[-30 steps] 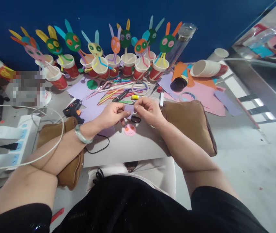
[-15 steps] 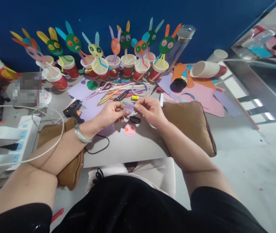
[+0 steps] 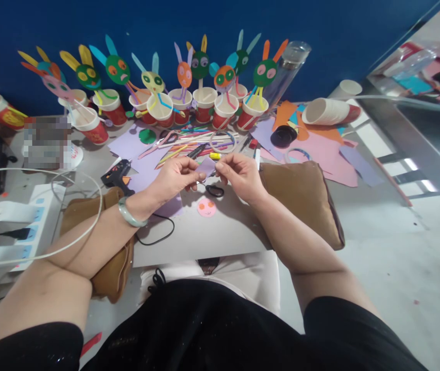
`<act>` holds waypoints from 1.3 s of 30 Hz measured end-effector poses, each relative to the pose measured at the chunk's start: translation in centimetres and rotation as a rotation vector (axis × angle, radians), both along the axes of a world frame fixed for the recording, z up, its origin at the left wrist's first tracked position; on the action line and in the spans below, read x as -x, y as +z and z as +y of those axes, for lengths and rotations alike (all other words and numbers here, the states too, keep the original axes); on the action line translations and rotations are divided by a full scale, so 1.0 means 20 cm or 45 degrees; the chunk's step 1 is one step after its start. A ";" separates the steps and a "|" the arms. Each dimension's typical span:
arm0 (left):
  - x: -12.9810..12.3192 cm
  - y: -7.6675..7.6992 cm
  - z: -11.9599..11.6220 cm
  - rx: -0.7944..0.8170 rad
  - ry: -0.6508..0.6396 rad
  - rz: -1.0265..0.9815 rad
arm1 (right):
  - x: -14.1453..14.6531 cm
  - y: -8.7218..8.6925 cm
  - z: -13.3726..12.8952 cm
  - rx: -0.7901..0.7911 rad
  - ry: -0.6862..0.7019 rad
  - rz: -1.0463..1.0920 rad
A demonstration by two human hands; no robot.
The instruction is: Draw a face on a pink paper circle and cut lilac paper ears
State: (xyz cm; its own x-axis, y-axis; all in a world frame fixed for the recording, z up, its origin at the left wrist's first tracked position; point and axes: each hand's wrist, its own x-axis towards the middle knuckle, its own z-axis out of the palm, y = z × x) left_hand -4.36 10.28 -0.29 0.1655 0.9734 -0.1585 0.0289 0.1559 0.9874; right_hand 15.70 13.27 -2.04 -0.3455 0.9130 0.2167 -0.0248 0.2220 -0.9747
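Observation:
A small purple piece of paper (image 3: 205, 168) is stretched between my two hands above the table. My left hand (image 3: 179, 178) pinches its left side, and my right hand (image 3: 239, 175) grips its right corner with thumb and fingers. Just below lie scissors, of which a black handle loop (image 3: 215, 191) shows. Closer to me, a round pink paper face (image 3: 206, 207) with orange eyes and a drawn mouth lies flat. Behind the hands are a yellow glue stick or marker cap (image 3: 215, 155) and a spread of coloured sticks and pencils (image 3: 181, 150).
Several red-and-white paper cups (image 3: 205, 105) with paper animal figures line the back wall. A black glue gun (image 3: 117, 178) and a white power strip (image 3: 30, 226) lie left. Brown cushions (image 3: 301, 201) flank my forearms. Tape rolls, coloured paper (image 3: 328, 154) and stacked cups (image 3: 330, 111) are at right.
The purple paper is turned and shows more of its surface between my fingers. My hands have shifted only slightly; the pink face has stayed put.

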 end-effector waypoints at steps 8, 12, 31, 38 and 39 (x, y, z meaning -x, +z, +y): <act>0.00 0.00 0.00 -0.026 0.087 -0.040 | -0.01 0.02 0.01 0.012 -0.045 0.032; 0.01 -0.01 0.01 -0.020 -0.001 -0.041 | -0.02 0.02 0.01 0.026 0.014 -0.007; 0.00 0.03 -0.01 -0.290 0.060 0.048 | -0.03 0.02 0.00 -0.050 0.045 -0.112; 0.00 0.05 -0.02 -0.351 0.072 0.085 | -0.03 -0.01 0.01 0.012 0.171 -0.166; 0.00 0.05 -0.01 -0.364 0.057 0.115 | -0.03 -0.01 0.01 0.016 0.164 -0.156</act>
State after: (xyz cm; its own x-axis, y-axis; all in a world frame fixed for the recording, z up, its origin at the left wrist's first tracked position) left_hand -4.37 10.03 0.69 0.1190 0.9867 0.1110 0.1180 -0.1251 0.9851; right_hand 16.29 13.46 -2.24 -0.4832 0.8617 0.1549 0.0666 0.2126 -0.9749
